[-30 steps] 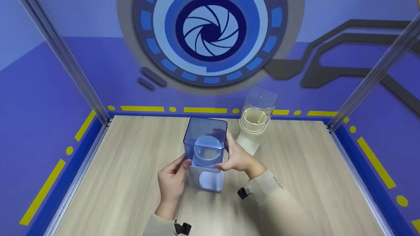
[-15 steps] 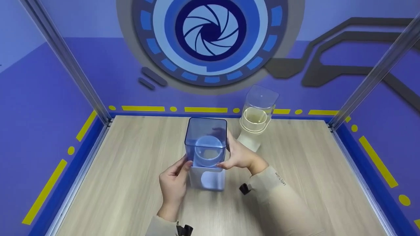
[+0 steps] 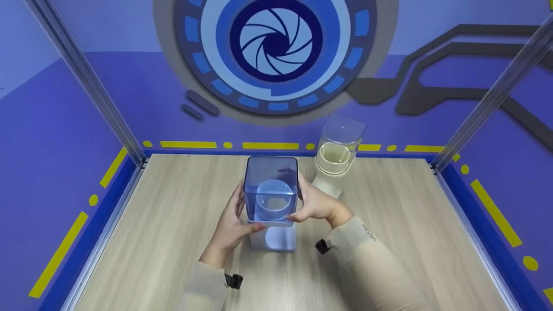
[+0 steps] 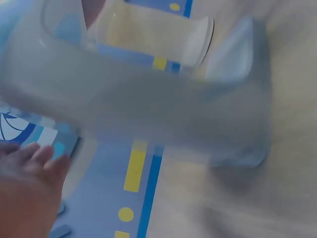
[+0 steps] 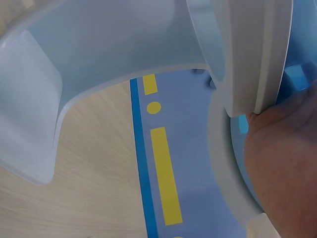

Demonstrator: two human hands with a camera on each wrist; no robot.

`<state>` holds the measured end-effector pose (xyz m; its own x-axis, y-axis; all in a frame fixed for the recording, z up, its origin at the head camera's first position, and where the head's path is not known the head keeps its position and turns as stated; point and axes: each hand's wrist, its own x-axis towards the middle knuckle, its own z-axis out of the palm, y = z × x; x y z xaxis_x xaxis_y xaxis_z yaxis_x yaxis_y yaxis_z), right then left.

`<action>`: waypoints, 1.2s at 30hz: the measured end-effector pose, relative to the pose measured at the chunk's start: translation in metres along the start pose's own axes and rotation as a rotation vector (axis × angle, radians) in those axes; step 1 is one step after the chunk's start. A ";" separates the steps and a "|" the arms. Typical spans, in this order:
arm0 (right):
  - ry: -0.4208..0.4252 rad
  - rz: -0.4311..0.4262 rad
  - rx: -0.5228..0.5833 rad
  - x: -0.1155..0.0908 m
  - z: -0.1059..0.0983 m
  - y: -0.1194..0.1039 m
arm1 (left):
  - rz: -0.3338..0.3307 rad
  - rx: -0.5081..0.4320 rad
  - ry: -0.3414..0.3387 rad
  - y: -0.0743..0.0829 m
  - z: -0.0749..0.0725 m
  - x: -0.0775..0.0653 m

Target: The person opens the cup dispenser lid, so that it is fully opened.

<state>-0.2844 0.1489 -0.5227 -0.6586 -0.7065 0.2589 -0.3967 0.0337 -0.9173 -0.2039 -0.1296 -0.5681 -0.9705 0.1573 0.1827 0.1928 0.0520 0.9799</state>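
A dispenser with a see-through blue square container (image 3: 271, 172) on a pale blue stand (image 3: 274, 239) is between my hands. Through the container's wall shows a round ring (image 3: 274, 201). My left hand (image 3: 231, 226) holds the container's left side, its thumb across the front collar. The right hand (image 3: 317, 201) grips the right side, thumb at the front corner and fingers behind, seen through the plastic. In the left wrist view the stand (image 4: 148, 104) is blurred beside my fingers (image 4: 57, 171). The right wrist view shows the stand's curved back (image 5: 124, 39) and foot (image 5: 29, 109).
A similar cream-coloured dispenser (image 3: 335, 157) with a clear top stands behind, to the right, near the back wall. The wooden table (image 3: 185, 194) is enclosed by printed blue walls (image 3: 108, 90) and metal corner posts (image 3: 475, 103).
My left hand has shifted up along the container's left side, its thumb now lying across the front collar. The right hand and the dispenser stay in nearly the same place.
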 end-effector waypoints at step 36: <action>0.342 -0.020 0.274 0.004 0.029 -0.048 | -0.014 -0.017 -0.132 -0.015 0.005 0.023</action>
<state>-0.2499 0.1239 -0.4863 -0.8447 -0.4285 0.3207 -0.2578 -0.1992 -0.9454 -0.2288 -0.1214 -0.5789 -0.9454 0.2850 0.1578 0.1759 0.0390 0.9836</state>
